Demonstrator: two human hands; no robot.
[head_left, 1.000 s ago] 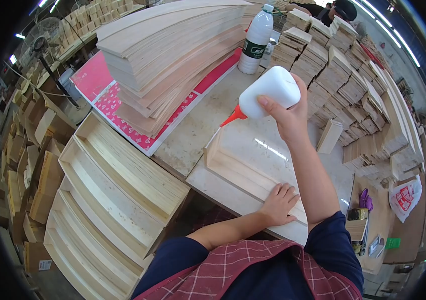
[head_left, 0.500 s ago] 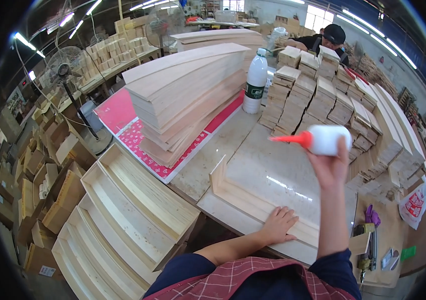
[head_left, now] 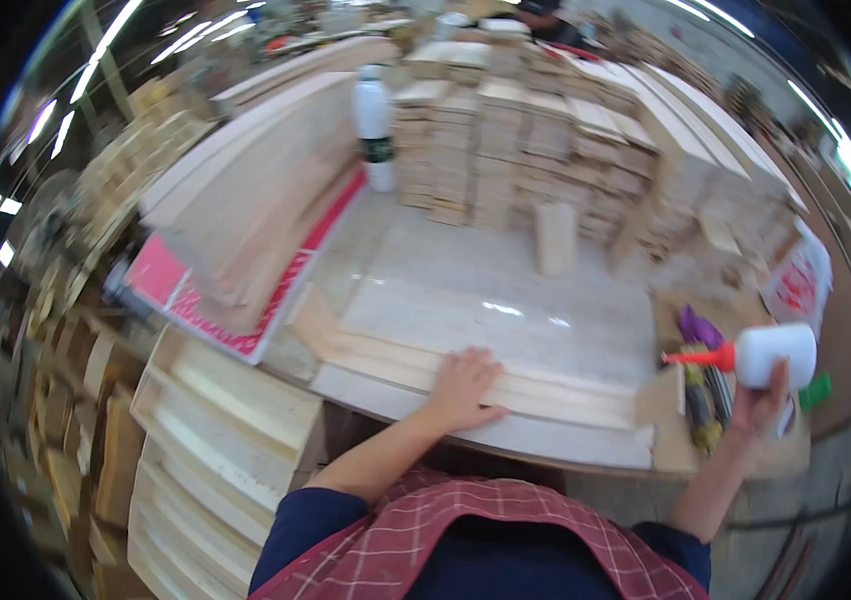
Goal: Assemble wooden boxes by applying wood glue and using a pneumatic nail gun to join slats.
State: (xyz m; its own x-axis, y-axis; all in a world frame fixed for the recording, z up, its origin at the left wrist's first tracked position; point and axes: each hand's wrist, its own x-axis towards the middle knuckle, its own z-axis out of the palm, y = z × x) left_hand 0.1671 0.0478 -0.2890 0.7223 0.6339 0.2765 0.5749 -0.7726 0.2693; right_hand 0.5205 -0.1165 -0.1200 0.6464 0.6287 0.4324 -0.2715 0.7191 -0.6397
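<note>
My right hand [head_left: 761, 402] is closed around a white squeeze bottle [head_left: 778, 355]. The bottle lies tilted on its side, its long red nozzle pointing left near the short upright end board [head_left: 660, 398] of a wooden piece. My left hand [head_left: 466, 388] lies with its fingers stretched over the long pale board [head_left: 391, 358] of that piece, along the table's near edge. Another short end board [head_left: 316, 325] stands at the left end. Beneath and beside the bottle are a purple glove [head_left: 698, 326] and a partly hidden, blurred tool [head_left: 698, 400].
Stacked thin boards [head_left: 256, 190] stand on a pink sheet [head_left: 158, 270] at left. Behind the work are a white bottle with a dark label [head_left: 374, 120], piled wood blocks [head_left: 506, 150] and a lone upright block [head_left: 556, 238]. Wooden trays [head_left: 216, 390] sit lower left; a plastic bag [head_left: 801, 280] hangs right.
The view has turned to the right. My right hand has brought the squeeze bottle lower and to the right, close to the right end board. My left hand stays on the long board.
</note>
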